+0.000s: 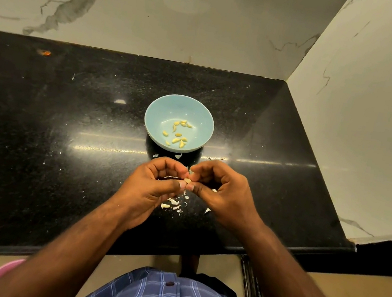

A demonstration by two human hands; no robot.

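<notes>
While the left hand (156, 183) and right hand (221, 191) are both pinching a garlic clove (187, 181) between curled fingertips just in front of the blue bowl (170, 108), a too-hard squeeze is likely risking it shooting free among the loose skins (176, 203) short of the bowl.

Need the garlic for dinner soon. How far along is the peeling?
Done: about ten peeled cloves lie in the blue bowl; skins litter the counter. In hand: left hand and right hand pinch one clove. Left: finishing it, perhaps one more among the skins.
</notes>
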